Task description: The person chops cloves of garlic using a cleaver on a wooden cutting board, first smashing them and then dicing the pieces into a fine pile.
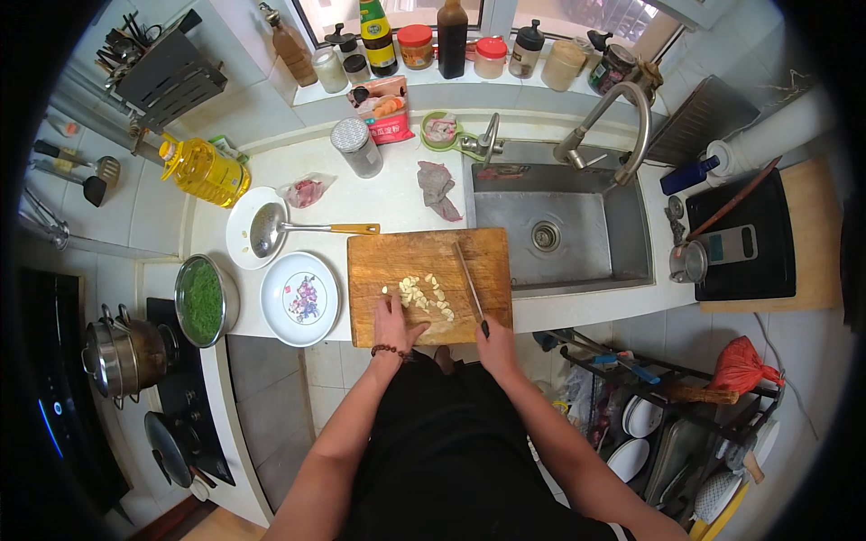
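A wooden cutting board (426,253) lies at the counter's front edge, with pale slices, apparently garlic (419,295), scattered over its middle. My right hand (497,345) grips the black handle of a kitchen knife (468,278), whose blade rests along the board's right part. On the left, my left hand (394,328) has its fingers on the board, the thumb apart, just below a small slice; it wears a beaded bracelet. Left of the board is a white plate (276,316) holding chopped purple-white pieces. A steel bowl (235,297) of chopped greens stands further left.
A ladle (267,231) lies across another plate (237,253). Behind are bagged meat (308,191), a shaker can (357,152) and a grey cloth (436,189). A steel sink (568,203) adjoins the board's right side. Pots (125,358) stand on the stove at left.
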`<control>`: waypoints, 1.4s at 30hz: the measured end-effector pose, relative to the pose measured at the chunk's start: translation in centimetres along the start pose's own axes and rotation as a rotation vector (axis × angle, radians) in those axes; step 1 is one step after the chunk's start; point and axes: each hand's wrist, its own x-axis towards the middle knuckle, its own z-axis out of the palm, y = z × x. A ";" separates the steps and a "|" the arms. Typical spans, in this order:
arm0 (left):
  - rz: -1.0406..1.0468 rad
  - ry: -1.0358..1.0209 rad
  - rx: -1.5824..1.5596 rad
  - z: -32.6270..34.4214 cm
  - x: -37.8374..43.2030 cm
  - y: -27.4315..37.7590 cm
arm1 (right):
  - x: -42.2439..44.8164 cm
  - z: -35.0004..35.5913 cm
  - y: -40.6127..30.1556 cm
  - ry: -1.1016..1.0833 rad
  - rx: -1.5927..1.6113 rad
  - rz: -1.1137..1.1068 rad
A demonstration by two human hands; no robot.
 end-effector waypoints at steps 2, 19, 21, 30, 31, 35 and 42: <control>0.003 0.005 -0.014 0.1 0.0 0.5 | -0.2 1.1 -0.6 -0.006 -0.036 -0.026; -0.060 0.184 -0.133 -9.4 -0.2 -6.9 | 2.3 4.0 -3.1 -0.035 0.084 -0.051; -0.094 0.232 -0.164 -11.2 0.4 -9.1 | 2.3 4.1 -4.3 -0.045 0.166 0.025; -0.299 0.529 -0.241 -20.1 7.9 -27.4 | 2.8 11.1 -16.3 -0.195 0.214 -0.088; -0.322 0.483 -0.212 -21.6 9.0 -28.6 | 2.7 12.4 -17.3 -0.186 0.251 -0.098; -0.356 0.185 -0.057 -25.1 14.3 -35.2 | 2.1 16.6 -22.5 -0.240 0.284 0.005; -0.253 -0.118 0.139 -25.4 22.5 -40.1 | 0.1 24.1 -25.0 -0.168 0.322 0.075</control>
